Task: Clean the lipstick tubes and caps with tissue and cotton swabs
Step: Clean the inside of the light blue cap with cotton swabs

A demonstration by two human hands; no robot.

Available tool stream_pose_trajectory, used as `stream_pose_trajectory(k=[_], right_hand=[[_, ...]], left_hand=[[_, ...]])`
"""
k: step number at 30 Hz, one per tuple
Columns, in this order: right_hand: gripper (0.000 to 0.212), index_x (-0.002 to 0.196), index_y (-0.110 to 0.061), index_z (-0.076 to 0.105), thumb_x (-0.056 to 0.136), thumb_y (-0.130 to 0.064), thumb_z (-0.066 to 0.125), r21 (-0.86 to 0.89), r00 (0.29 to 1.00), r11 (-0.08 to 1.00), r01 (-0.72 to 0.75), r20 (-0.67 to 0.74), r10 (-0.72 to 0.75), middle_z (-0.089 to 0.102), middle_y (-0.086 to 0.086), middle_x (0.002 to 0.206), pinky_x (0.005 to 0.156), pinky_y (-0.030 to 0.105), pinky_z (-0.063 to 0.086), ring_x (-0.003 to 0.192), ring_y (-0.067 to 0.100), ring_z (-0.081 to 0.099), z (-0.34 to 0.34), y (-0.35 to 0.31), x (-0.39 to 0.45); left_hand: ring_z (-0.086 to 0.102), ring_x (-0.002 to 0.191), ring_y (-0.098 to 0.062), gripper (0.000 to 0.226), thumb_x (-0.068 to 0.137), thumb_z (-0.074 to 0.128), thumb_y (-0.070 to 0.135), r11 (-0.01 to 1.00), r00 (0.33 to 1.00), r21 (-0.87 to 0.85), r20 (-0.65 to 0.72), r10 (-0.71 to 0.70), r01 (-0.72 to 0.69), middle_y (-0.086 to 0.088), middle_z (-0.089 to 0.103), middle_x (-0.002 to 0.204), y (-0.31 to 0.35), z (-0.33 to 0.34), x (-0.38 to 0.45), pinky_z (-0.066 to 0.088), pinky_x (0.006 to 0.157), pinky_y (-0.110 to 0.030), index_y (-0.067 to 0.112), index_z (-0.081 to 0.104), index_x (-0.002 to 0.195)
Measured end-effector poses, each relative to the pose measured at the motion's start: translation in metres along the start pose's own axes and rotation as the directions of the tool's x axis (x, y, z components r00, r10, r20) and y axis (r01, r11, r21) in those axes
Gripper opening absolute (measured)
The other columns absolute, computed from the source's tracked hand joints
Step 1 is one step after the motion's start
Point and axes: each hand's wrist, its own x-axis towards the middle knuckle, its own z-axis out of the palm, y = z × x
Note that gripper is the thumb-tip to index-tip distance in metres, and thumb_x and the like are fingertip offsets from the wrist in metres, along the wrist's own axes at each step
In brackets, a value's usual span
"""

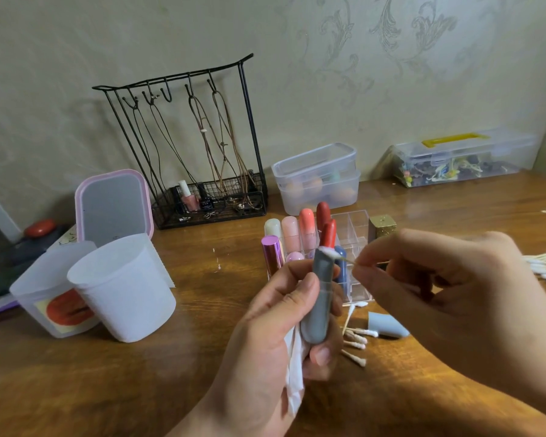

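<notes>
Lipstick stands in my left hand (fingers wrapped round it); right hand pinches a swab against its rim.

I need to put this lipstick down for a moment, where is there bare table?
Bare wood lies between the two frosted white plastic cups and the left hand, and along the near edge. It is crowded right of the hands: used cotton swabs, a grey-blue cap, the clear acrylic organizer.

the left hand is held upright, its fingers curled in a grip; the right hand is raised beside it, fingertips pinched together.
</notes>
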Motion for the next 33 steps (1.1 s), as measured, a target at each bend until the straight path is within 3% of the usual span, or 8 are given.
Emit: stream_pose_trajectory(k=[17, 22, 29, 33], right_hand=[[0.014, 0.082, -0.028, 0.069, 0.085, -0.039, 0.063, 0.010, 1.000, 1.000, 0.016, 0.019, -0.016, 0.050, -0.014, 0.052, 0.041, 0.028, 0.041, 0.044, 0.008, 0.043, -0.0025, 0.0015, 0.0009], [0.010, 0.082, -0.028, 0.071, 0.085, -0.036, 0.066, -0.001, 0.997, 0.998, 0.064, 0.051, -0.064, 0.051, -0.014, 0.055, 0.041, 0.027, 0.041, 0.044, 0.009, 0.044, -0.0029, 0.0019, 0.0001], [0.011, 0.082, -0.028, 0.073, 0.086, -0.036, 0.066, 0.012, 0.993, 0.996, 0.092, 0.076, -0.092, 0.050, -0.016, 0.056, 0.042, 0.026, 0.040, 0.045, 0.007, 0.042, -0.0039, 0.0035, 0.0021], [0.011, 0.083, -0.028, 0.072, 0.086, -0.037, 0.065, 0.022, 0.994, 0.996, 0.081, 0.076, -0.082, 0.047, -0.017, 0.057, 0.042, 0.027, 0.041, 0.045, 0.007, 0.041, -0.0033, 0.0037, 0.0015]], left_hand=[[0.042, 0.041, -0.015, 0.028, 0.080, 0.056, 0.026, 0.998, 0.999, -0.065, 0.046, -0.019, 0.022, -0.012, 0.058, 0.073, -0.0013, -0.0039, 0.0012, 0.015, 0.048, -0.026, 0.011, 0.069, 0.100], [0.044, 0.043, -0.017, 0.028, 0.080, 0.053, 0.029, 0.999, 0.997, -0.033, 0.076, -0.023, 0.025, -0.013, 0.059, 0.076, -0.0018, -0.0054, 0.0000, 0.023, 0.046, -0.022, 0.012, 0.072, 0.093], [0.036, 0.043, -0.014, 0.028, 0.084, 0.049, 0.028, 0.988, 0.991, -0.136, 0.121, -0.063, 0.080, -0.008, 0.049, 0.067, -0.0021, -0.0069, 0.0004, 0.018, 0.048, -0.026, 0.012, 0.065, 0.101], [0.030, 0.044, -0.012, 0.031, 0.083, 0.051, 0.037, 0.976, 0.981, -0.173, 0.160, -0.107, 0.135, -0.004, 0.045, 0.064, 0.0009, -0.0067, -0.0006, 0.015, 0.048, -0.026, 0.017, 0.061, 0.105]])
